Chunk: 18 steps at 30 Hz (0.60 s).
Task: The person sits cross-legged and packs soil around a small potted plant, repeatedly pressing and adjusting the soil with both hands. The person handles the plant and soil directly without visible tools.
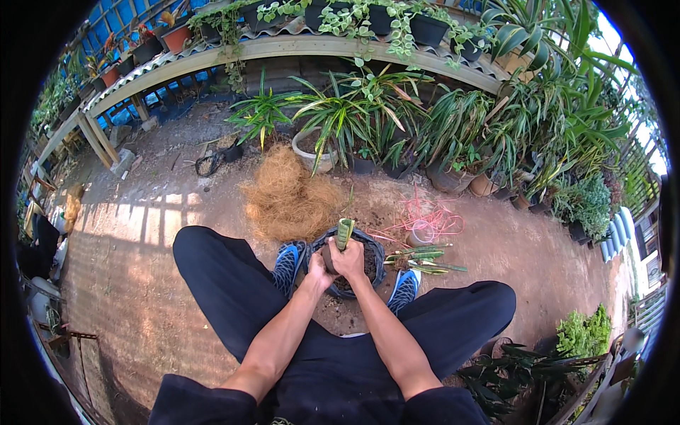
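A black pot (pixel 374 248) filled with dark soil sits on the ground between my feet in blue shoes. A green plant cutting (pixel 344 231) stands upright in the pot's soil. My left hand (pixel 324 265) and my right hand (pixel 349 260) are pressed together around the cutting's base, fingers curled on it and the soil. Both forearms reach forward from the lower edge over my black trousers.
A heap of brown coconut fibre (pixel 289 198) lies just beyond the pot. Loose green cuttings (pixel 423 259) and pink string (pixel 425 216) lie to the right. Potted plants (pixel 397 134) line the back under a long shelf (pixel 283 48) carrying more pots.
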Each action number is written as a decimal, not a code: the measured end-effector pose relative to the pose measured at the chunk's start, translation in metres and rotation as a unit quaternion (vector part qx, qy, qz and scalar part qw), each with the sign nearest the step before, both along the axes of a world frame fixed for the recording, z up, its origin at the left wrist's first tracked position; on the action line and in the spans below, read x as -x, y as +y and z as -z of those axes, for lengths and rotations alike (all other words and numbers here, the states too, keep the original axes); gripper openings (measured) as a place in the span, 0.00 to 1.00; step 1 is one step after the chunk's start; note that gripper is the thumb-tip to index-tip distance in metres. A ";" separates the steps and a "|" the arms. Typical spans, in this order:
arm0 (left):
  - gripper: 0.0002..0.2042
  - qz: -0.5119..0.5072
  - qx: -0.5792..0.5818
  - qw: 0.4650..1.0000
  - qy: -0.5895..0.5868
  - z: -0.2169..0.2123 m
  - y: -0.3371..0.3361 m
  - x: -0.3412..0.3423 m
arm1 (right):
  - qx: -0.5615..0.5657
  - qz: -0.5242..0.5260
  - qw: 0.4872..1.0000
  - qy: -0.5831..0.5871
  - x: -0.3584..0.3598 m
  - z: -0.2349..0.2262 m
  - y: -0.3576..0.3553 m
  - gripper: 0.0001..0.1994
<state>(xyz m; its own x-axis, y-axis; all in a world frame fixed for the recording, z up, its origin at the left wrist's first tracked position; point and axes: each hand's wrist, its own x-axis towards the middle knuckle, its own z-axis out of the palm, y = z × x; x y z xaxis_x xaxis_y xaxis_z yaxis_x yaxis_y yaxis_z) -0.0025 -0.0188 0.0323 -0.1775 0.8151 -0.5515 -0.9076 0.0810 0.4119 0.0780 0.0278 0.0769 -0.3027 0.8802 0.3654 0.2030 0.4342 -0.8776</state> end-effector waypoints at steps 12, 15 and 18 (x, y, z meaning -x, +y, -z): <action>0.19 -0.039 -0.135 0.990 0.029 -0.016 0.004 -0.002 | 0.189 0.000 0.975 0.115 0.000 -0.008 0.013 0.14; 0.19 -0.038 -0.136 0.989 0.043 -0.013 0.003 -0.005 | 0.242 -0.009 0.956 0.163 -0.004 -0.007 0.014 0.10; 0.19 -0.065 -0.136 0.988 0.013 -0.015 0.002 -0.006 | 0.225 -0.025 0.963 0.150 -0.004 -0.006 0.015 0.09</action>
<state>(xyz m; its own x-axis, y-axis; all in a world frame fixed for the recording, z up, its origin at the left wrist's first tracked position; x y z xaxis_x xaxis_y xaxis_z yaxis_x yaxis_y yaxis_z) 0.0038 -0.0170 0.0476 -0.3009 0.9024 -0.3084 -0.8920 -0.1520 0.4257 0.0819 0.0431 0.0831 -0.2882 0.9571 0.0287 -0.0997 -0.0001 -0.9950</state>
